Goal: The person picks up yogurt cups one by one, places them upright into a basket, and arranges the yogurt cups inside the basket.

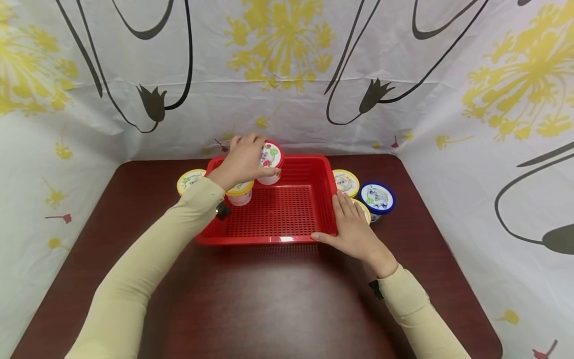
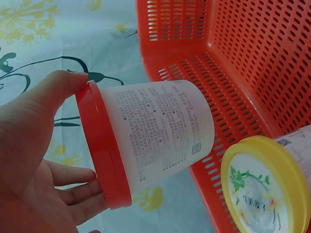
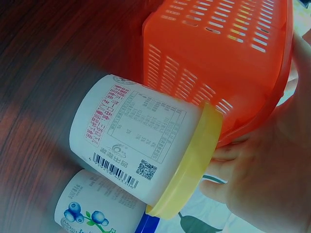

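My left hand (image 1: 242,158) grips a red-lidded tub (image 1: 271,158) by its lid, over the back of the red basket (image 1: 291,239). In the left wrist view the thumb and fingers of the hand (image 2: 43,155) hold the rim of the red lid (image 2: 104,145). A yellow-lidded tub (image 1: 240,194) stands in the basket's left part, below the left wrist. My right hand (image 1: 356,232) rests on the basket's right front corner, thumb on the front rim, fingers extended along the right side beside a yellow-lidded tub (image 3: 141,141).
Outside the basket on the right stand another yellow-lidded tub (image 1: 346,182) and a blue-lidded tub (image 1: 377,198). One more yellow-lidded tub (image 1: 190,180) is at the left, partly behind my left arm. Patterned cloth (image 1: 287,119) hangs behind the dark table (image 1: 269,299).
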A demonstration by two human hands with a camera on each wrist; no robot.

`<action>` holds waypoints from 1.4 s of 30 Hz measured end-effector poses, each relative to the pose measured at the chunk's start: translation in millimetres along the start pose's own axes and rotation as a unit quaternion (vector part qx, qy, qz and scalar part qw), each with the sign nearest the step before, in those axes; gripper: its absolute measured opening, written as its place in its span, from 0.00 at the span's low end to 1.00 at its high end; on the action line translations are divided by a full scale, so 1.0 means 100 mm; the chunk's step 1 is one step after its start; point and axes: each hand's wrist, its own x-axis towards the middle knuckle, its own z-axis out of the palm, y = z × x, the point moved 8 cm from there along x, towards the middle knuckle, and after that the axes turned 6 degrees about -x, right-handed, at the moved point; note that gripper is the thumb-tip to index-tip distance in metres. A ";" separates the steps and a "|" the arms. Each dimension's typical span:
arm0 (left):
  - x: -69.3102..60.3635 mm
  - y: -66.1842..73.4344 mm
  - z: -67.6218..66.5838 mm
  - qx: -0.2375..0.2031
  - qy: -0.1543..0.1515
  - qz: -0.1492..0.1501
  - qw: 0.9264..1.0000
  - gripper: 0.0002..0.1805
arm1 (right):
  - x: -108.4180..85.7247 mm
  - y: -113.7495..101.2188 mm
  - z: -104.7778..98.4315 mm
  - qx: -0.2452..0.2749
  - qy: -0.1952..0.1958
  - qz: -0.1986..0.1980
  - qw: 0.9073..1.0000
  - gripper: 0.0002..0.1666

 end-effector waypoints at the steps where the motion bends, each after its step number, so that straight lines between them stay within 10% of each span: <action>1: 0.01 0.00 0.01 -0.003 -0.001 0.002 1.000 0.54 | 0.00 0.00 0.00 0.000 0.001 -0.001 1.000 0.71; 42: 0.17 0.03 0.67 0.048 -0.076 0.024 0.996 0.55 | -0.02 -0.01 0.00 0.005 0.007 0.003 1.000 0.71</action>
